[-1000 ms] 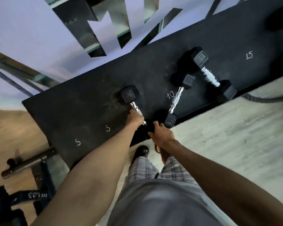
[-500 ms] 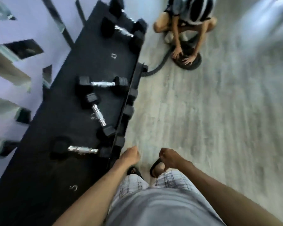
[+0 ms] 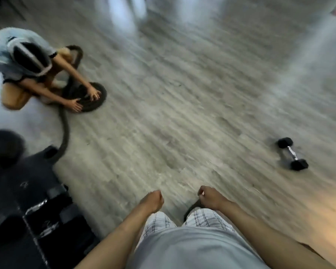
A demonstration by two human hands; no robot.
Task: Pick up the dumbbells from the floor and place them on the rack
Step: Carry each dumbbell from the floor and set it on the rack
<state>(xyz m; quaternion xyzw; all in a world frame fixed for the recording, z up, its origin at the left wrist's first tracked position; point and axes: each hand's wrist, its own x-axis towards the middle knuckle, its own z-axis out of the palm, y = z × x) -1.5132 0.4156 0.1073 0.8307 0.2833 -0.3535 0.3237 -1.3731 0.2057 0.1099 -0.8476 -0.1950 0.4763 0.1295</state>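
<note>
A black hex dumbbell (image 3: 292, 156) with a chrome handle lies alone on the grey wood floor at the right, well away from both hands. The black rack (image 3: 12, 191) fills the lower left corner, blurred, with chrome dumbbell handles (image 3: 38, 205) showing on it. My left hand (image 3: 151, 200) hangs in front of my waist with its fingers loosely curled and nothing in it. My right hand (image 3: 209, 197) hangs beside it, fingers also loosely curled, holding nothing. Both hands are above bare floor, right of the rack's edge.
A person (image 3: 21, 63) crouches at the upper left, both hands on a coiled thick black rope (image 3: 94, 98). The rope's tail (image 3: 64, 133) runs down to the rack's corner. Grey plank floor (image 3: 182, 113) spreads between the rack and the lone dumbbell.
My left hand has let go of the dumbbell handle on the rack. My view has swung right from the rack to the floor, and both hands now hang empty.
</note>
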